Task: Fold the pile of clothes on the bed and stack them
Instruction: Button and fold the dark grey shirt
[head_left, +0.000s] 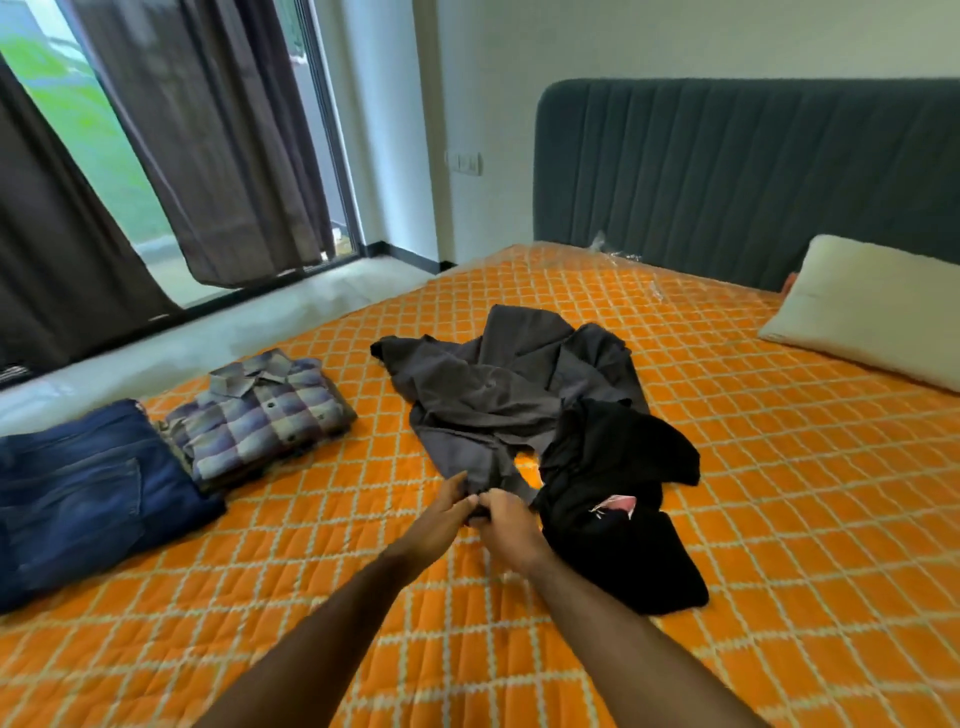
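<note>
at left of the frame, jeans (78, 488) and a plaid shirt (260, 410) already lie folded on the bed (779, 493). a crumpled grey garment (493, 395) and a black one (613, 493) at centre remain. left hand (441, 512) and right hand (506, 522) both pinch the grey garment's near edge.
</note>
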